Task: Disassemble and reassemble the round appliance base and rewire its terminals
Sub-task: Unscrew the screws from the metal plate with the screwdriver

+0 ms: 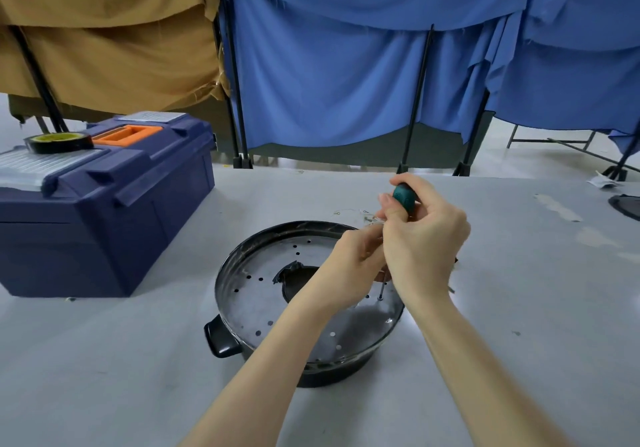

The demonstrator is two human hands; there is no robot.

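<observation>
The round black appliance base sits on the grey table, its perforated metal plate facing up with a dark hole in the middle and a black handle at the front left. My right hand grips a green-handled screwdriver, held upright with its tip on a screw at the plate's right side. My left hand is beside it, its fingers curled around the screwdriver's shaft, which is mostly hidden.
A blue toolbox with an orange latch stands at the left, a roll of black tape on its lid. Thin loose wires lie behind the base. A dark object sits at the right edge. Blue and tan cloth screens hang behind.
</observation>
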